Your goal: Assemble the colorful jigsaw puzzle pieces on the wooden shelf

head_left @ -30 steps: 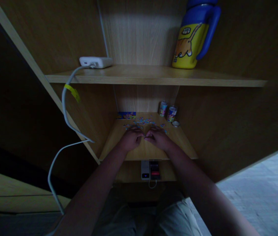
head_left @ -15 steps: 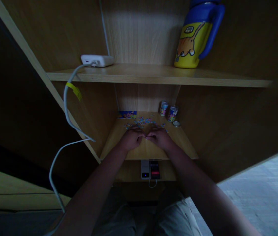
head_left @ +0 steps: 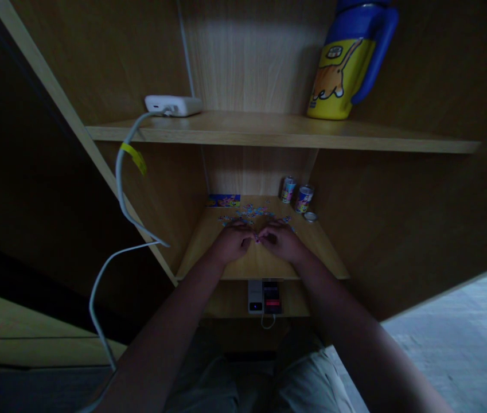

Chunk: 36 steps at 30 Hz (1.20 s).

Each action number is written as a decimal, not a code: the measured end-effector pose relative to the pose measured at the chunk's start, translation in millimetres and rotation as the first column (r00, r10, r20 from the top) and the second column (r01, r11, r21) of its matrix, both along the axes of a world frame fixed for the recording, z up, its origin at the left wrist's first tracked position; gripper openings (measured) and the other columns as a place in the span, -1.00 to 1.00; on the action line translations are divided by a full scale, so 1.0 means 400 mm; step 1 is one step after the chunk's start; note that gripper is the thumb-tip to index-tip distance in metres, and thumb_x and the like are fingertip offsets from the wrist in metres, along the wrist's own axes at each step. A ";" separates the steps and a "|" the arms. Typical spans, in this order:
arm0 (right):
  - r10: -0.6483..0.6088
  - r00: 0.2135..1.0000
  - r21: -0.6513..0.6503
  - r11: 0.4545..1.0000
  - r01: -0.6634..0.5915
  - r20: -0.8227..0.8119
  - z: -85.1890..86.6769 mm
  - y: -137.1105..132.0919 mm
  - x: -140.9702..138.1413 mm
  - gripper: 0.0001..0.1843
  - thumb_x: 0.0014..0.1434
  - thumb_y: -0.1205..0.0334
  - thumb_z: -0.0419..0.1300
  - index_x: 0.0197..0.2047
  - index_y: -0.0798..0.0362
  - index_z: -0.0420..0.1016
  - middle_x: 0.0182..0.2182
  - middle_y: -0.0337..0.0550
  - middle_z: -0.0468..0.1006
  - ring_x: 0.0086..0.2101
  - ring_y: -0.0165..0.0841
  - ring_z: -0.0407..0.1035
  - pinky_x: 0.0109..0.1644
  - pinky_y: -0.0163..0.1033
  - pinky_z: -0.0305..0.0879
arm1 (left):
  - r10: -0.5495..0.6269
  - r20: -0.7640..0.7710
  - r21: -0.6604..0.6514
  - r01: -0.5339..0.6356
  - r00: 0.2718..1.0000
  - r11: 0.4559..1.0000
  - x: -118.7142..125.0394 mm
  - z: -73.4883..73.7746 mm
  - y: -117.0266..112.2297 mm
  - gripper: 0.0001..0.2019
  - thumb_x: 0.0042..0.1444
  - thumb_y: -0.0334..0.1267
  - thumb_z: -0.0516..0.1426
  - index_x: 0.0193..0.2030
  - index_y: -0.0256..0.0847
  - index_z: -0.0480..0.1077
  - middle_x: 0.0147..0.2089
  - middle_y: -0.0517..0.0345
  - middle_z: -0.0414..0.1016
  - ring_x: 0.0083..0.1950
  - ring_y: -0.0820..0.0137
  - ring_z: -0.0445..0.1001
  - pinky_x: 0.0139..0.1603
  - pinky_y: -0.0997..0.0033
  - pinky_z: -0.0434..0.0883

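Note:
Over the lower wooden shelf (head_left: 269,265) my two hands meet at the fingertips. My left hand (head_left: 235,241) and my right hand (head_left: 281,240) both pinch at a small puzzle piece (head_left: 257,237), dark and pinkish, that shows between them. Whether it is one piece or two joined cannot be made out. Just behind the fingers lies a loose scatter of small colourful puzzle pieces (head_left: 252,210), partly hidden by my hands. A blue picture card (head_left: 223,201) stands at the back left of the shelf.
Two small printed cans (head_left: 304,199) and a round metal lid (head_left: 310,217) are at the back right. Above, a shelf board (head_left: 260,137) carries a white power bank (head_left: 174,105) with a hanging cable (head_left: 118,172) and a blue-yellow mug (head_left: 342,74). Below lies a phone (head_left: 272,295).
The fingertips have parted slightly, and the small piece between them now shows. Otherwise the hands stay in place; the whole view has shifted a little.

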State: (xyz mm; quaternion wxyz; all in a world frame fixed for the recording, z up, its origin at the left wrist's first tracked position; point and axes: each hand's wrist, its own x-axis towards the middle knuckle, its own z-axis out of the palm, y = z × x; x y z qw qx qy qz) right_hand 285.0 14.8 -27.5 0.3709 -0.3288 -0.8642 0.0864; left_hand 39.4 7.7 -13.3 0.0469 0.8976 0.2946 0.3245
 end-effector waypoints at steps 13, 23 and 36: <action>-0.003 1.000 -0.008 1.000 0.003 0.016 -0.012 0.008 0.001 -0.88 0.28 0.24 0.54 -0.20 -0.12 0.71 -0.23 -0.22 0.73 -0.12 -0.18 0.59 0.17 0.01 0.36 | 0.057 0.005 -0.009 -0.057 0.998 0.998 -0.002 -0.010 0.004 -0.62 0.23 -0.58 0.18 -0.04 -0.05 0.72 -0.12 0.07 0.75 -0.02 0.14 0.64 0.15 0.06 0.58; -0.025 0.999 0.017 1.000 0.024 0.042 -0.011 0.007 0.001 -0.89 0.30 0.22 0.54 -0.18 -0.12 0.70 -0.22 -0.20 0.74 -0.12 -0.15 0.61 0.16 0.03 0.37 | 0.025 0.006 -0.003 -0.025 1.000 1.000 -0.001 -0.005 0.006 -0.57 0.20 -0.62 0.18 -0.04 -0.02 0.73 -0.07 0.11 0.77 -0.01 0.17 0.66 0.18 0.05 0.57; -0.042 0.997 0.011 0.999 0.042 0.060 -0.012 0.004 -0.001 -0.89 0.32 0.22 0.51 -0.17 -0.09 0.67 -0.20 -0.18 0.73 -0.08 -0.12 0.58 0.20 0.04 0.37 | 0.006 0.015 0.006 -0.006 1.000 1.000 -0.002 -0.007 0.010 -0.62 0.24 -0.61 0.18 -0.07 -0.05 0.71 -0.05 0.12 0.78 0.02 0.17 0.67 0.21 0.02 0.56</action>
